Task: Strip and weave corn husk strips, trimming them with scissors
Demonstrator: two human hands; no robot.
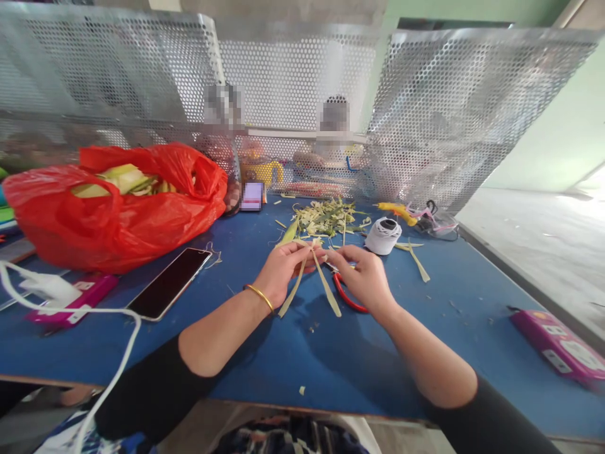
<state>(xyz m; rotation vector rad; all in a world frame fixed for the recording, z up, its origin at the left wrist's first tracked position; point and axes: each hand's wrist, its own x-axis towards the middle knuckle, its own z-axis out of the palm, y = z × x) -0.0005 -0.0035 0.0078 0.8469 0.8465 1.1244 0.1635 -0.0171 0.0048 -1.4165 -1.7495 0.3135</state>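
Note:
My left hand (283, 268), with a gold bangle at the wrist, pinches pale dried leaf strips (326, 287) near the middle of the blue table. Two strip ends hang down from the fingers and spread apart. Close on the right, my right hand (362, 271) has its thumb and fingers pressed together at the top of the same strips; its fingertips nearly meet those of the left. Red-handled scissors (344, 295) lie partly hidden under my right hand. Just behind both hands is a pile of leaf scraps (326, 216), with a white thread spool (382, 236) to its right.
A red plastic bag (137, 221) of leaves and a dark phone (170, 284) are on the left, with a white cable (130, 347). A yellow glue gun (397, 211) lies back right. One purple power strip (560, 347) sits far right. Perforated metal screens (293, 82) stand behind.

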